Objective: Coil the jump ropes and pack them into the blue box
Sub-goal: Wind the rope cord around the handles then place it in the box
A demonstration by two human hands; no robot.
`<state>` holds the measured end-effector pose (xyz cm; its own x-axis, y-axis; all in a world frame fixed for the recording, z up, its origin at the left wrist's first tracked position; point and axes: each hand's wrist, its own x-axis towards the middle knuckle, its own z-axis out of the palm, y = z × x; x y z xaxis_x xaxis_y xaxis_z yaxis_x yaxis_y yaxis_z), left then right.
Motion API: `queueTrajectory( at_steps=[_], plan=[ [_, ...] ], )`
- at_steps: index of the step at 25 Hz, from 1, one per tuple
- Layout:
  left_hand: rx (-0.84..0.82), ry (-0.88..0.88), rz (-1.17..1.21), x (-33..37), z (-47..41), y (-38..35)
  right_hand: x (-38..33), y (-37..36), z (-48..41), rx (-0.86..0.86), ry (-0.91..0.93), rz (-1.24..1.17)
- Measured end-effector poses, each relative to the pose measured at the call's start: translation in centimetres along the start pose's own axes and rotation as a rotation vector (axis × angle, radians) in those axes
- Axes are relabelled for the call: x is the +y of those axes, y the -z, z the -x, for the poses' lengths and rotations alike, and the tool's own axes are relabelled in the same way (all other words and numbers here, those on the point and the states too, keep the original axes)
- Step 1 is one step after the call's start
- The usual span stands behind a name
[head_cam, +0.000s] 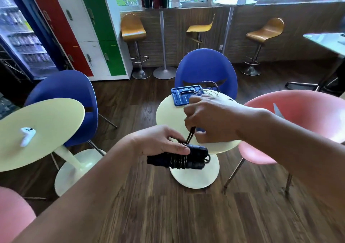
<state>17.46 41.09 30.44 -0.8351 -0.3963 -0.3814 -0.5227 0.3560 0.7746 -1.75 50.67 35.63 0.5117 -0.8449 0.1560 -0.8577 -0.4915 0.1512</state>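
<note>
Head view: black jump-rope handles (177,157), wrapped in cord, are clasped by the left hand (160,142); the cord's end (191,135) is pinched by the right hand (214,118), near the blue box (183,95).

Two hands (186,127), two round tables (43,130), two blue chairs (205,67), three stools (133,27), one blue box (183,95).

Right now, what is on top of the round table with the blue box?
On the round table lies the blue box, with thin wire loops by its far side. The right hand covers the middle of the table, so anything beneath it is hidden.
</note>
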Motion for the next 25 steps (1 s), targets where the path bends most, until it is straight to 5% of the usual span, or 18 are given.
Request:
queueTrajectory(
  at_steps=[5, 9, 11, 14, 18, 25],
  plan=[
    [0.29, 0.059, -0.027, -1.8, -0.9, -0.1, -3.4, -3.2, 1.7, -0.015, -0.222, 0.097],
    [0.469, 0.012, 0.045, -3.5, -1.5, -0.2, -6.7, -7.7, 3.6, 0.195, -0.595, -0.105],
    [0.493, -0.02, 0.111, -3.9, -1.6, -0.3, -7.8, -8.9, 3.8, 0.234, -0.8, -0.549],
    [0.492, -0.08, 0.136, -4.0, -1.8, -0.7, -8.0, -8.8, 3.7, 0.26, -1.101, -1.562],
    [0.446, -0.159, 0.213, -3.1, -1.2, -0.6, -7.3, -8.8, 4.3, 0.203, -1.016, -2.061],
    [0.373, -0.221, 0.39, -1.7, -0.6, -0.7, -6.5, -11.9, 5.7, 0.32, -0.742, -1.937]
  ],
)
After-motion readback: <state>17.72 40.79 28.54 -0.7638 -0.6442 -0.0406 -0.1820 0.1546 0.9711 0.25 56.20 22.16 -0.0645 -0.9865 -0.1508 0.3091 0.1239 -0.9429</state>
